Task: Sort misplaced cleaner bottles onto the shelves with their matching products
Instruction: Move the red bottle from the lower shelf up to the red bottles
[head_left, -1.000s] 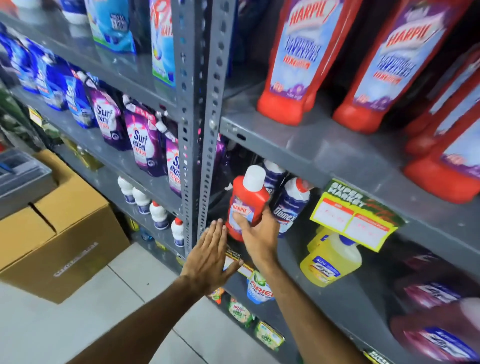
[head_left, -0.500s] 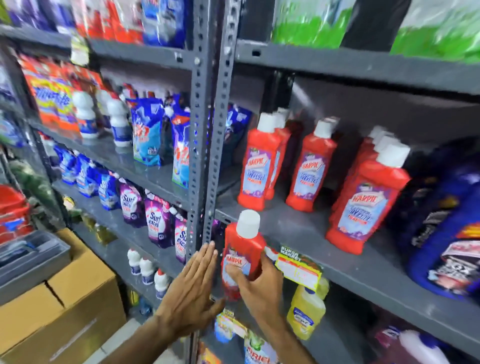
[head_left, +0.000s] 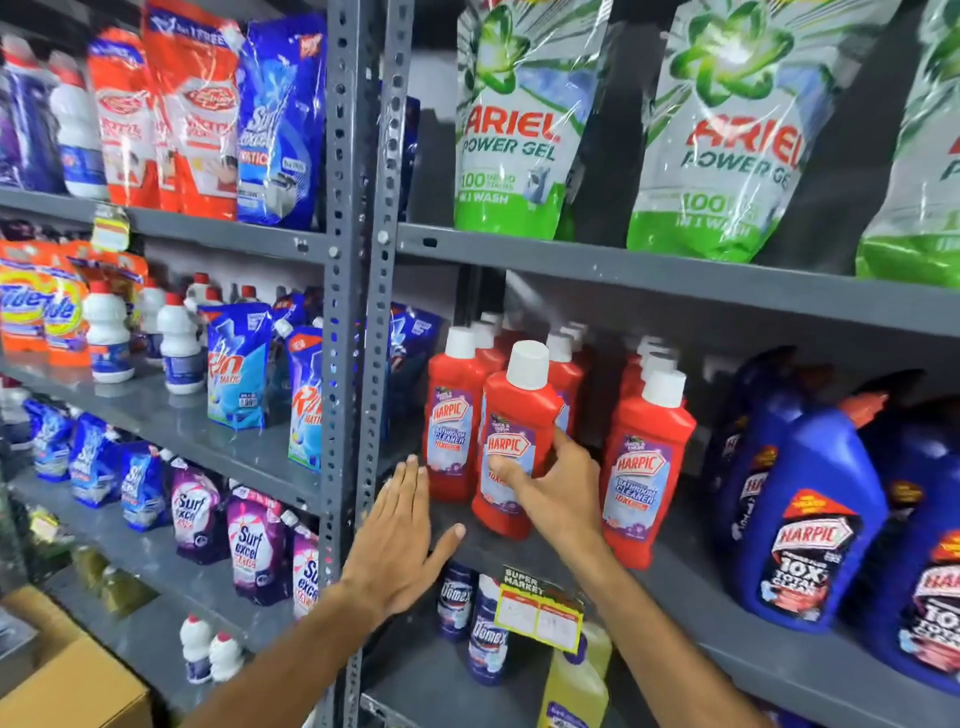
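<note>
Three green Ariel Power Gel pouches (head_left: 511, 135), two blue Harpic jugs (head_left: 810, 514), two Domex bottles (head_left: 488, 639), two orange Tide packs (head_left: 23, 306), one yellow price tag (head_left: 540, 610), two hands (head_left: 400, 535).

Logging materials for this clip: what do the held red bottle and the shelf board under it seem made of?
Red bottle in the right hand: likely opaque glossy plastic, with soft highlights, a white cap and a printed label. Shelf board: likely grey painted metal, smooth with a dull sheen.
</note>
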